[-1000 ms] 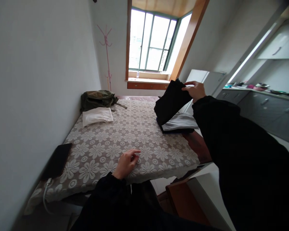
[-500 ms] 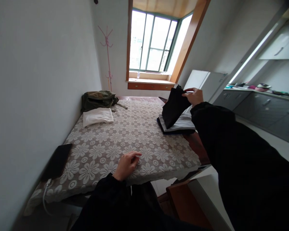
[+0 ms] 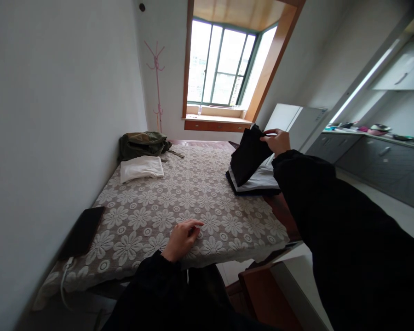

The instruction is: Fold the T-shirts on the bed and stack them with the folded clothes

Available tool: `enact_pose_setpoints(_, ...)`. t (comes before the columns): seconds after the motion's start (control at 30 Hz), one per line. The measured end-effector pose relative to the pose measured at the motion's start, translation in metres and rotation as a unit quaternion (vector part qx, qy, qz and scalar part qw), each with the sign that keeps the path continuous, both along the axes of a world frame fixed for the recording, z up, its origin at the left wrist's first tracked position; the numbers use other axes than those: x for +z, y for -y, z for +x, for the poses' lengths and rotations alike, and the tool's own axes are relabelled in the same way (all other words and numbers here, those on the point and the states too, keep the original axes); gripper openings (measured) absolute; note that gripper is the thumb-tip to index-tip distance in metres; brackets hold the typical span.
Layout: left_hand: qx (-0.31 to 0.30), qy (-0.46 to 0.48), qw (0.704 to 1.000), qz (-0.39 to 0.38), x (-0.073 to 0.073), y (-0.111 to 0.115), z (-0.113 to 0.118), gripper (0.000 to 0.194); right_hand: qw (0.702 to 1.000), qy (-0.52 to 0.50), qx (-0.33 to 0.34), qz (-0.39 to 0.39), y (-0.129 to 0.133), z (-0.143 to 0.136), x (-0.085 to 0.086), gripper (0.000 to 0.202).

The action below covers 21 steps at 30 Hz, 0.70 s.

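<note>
Black cloth (image 3: 250, 156) has come down a bit and shifted right since the 1st frame, R hand (image 3: 278, 142) w/ it. Now it hangs tilted from that hand, thumb + fingers clamped on its upper corner, lower end at the light grey garment (image 3: 257, 179) on the stack. One-corner grip = main risk: folds could slip open b/c the rest hangs unsupported. Lower end could also drag the grey layer askew if pulled sideways. Dark bottom layer (image 3: 262, 192) sits by the counter's (image 3: 214, 144) R edge, so a nudge that way could prob. tip stuff off. Lace cover (image 3: 179, 200) might ruck if tugged. L hand (image 3: 181, 239) is near the front edge, holding nothing, thumb + fingers slightly apart; no help w/ the cloth's weight. Farther L: folded white cloth (image 3: 141, 168), green bag (image 3: 143, 145), dark tablet (image 3: 82, 232) w/ cable (image 3: 62, 287) hanging over the edge, poss. snag if caught.
</note>
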<state>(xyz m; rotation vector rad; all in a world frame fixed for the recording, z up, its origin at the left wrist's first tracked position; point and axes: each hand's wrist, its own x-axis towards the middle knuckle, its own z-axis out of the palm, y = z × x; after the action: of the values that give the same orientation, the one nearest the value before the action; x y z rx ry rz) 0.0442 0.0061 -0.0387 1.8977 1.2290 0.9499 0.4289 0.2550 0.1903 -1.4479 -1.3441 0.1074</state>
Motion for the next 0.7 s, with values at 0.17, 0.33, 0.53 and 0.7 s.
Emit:
enact_pose_setpoints(0.17, -0.001, -0.001, 1.000, 0.000, 0.000, 0.000, 0.000, 0.027, 0.998, -0.059, -0.017, -0.015, 0.008, -0.011, 0.002, 0.026)
enact_pose_setpoints(0.33, -0.003, -0.001, 1.000, -0.002, 0.002, 0.000, 0.000, 0.027, 0.998, -0.059, -0.010, -0.005, 0.010, -0.010, 0.003, 0.023)
enact_pose_setpoints(0.53, 0.002, -0.003, 1.000, 0.000, 0.003, 0.001, 0.001, 0.027, 0.998, -0.050, -0.021, -0.015, 0.007, -0.005, -0.001, 0.025)
enact_pose_setpoints(0.7, 0.005, -0.014, 1.000, 0.002, 0.002, 0.001, 0.001, 0.027, 0.999, -0.037, -0.019, -0.017, 0.003, -0.001, -0.008, 0.026)
